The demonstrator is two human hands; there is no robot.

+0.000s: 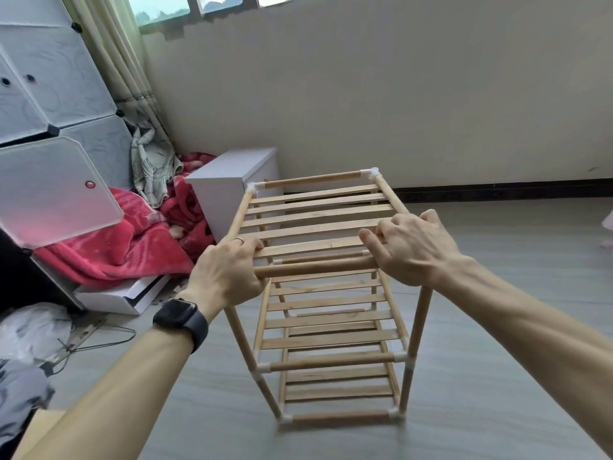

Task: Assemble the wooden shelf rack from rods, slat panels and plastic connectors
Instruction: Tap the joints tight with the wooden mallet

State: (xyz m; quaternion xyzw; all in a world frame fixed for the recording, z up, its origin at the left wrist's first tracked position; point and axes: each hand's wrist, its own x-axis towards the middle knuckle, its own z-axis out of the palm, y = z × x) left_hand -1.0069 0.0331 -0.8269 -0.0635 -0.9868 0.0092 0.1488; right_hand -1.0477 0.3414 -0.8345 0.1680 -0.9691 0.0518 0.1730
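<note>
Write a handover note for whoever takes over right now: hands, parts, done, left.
Hands: left hand grips the rack at its near-left top corner; right hand grips the near-right top corner.
Parts: rack stands upright on the floor, with three slat tiers and rods joined by white connectors.
Done: frame looks fully assembled; no loose parts in view.
Left: probably just press the top joints home. The two corners under the hands are hidden, so check them.
</note>
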